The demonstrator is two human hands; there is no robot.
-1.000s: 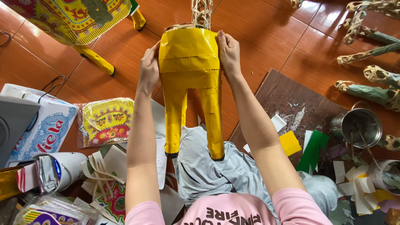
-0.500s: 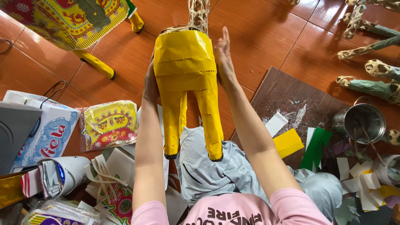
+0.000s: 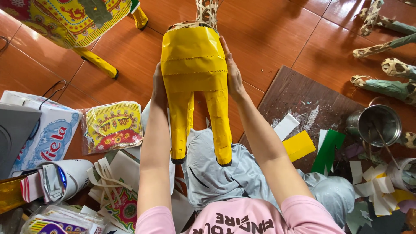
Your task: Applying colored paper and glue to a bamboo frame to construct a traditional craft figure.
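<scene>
Tiled floor [image 3: 130,56] (reddish) carries brown board [image 3: 303,99], metal pot [image 3: 376,125], paper scraps [image 3: 372,182].
</scene>
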